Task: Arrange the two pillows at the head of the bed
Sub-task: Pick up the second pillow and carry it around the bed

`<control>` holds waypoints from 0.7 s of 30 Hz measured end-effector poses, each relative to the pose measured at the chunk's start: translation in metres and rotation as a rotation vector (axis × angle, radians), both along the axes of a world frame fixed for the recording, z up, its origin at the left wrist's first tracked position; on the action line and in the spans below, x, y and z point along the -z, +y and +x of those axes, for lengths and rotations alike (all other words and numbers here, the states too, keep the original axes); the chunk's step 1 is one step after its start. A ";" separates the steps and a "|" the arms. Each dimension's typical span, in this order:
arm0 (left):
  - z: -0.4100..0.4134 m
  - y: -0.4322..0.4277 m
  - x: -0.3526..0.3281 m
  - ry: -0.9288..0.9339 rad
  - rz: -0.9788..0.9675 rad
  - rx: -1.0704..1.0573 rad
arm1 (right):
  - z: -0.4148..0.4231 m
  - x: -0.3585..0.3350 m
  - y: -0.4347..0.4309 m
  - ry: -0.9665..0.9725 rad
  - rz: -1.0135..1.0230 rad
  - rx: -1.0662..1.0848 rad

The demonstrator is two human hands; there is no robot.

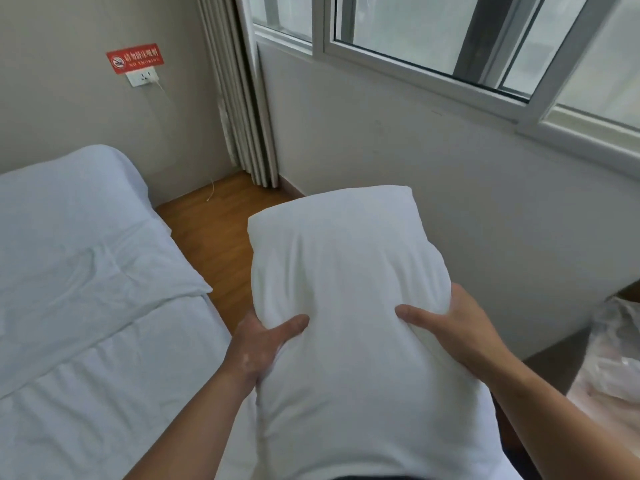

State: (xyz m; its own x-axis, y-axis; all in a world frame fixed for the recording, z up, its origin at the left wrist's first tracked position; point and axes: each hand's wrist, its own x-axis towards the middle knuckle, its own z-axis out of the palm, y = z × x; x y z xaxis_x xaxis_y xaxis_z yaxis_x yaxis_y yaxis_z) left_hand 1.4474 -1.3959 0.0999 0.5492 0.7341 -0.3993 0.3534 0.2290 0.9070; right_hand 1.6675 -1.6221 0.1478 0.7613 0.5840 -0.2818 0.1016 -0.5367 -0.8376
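Left hand and right hand both clamped on white pillow, held upright over floor beside bed. Second pillow already at head. Swing left, lay flat alongside, edges flush.

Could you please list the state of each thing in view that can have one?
Held pillow: off the bed, gripped at both sides.
Left hand: closed on the held pillow.
Right hand: closed on the held pillow.
Second pillow: lying flat at the bed's head.
Curtain: drawn aside.
Wall socket: cable plugged in.
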 end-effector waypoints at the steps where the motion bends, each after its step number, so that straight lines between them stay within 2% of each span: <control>1: 0.005 0.011 0.001 -0.005 -0.013 -0.016 | 0.010 0.001 0.015 0.005 -0.002 -0.008; 10: 0.063 0.111 0.015 0.004 -0.029 -0.203 | 0.109 0.029 0.166 0.025 -0.044 -0.202; 21: 0.160 0.237 0.009 0.076 -0.043 -0.486 | 0.242 0.019 0.369 0.050 -0.026 -0.505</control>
State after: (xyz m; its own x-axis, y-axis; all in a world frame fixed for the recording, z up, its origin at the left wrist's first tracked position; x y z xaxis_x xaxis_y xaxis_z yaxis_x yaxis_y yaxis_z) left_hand 1.6074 -1.1587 0.0912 0.1153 0.8802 -0.4603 0.2609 0.4203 0.8690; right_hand 1.9098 -1.2535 0.1284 0.3708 0.8681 -0.3301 0.3135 -0.4516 -0.8354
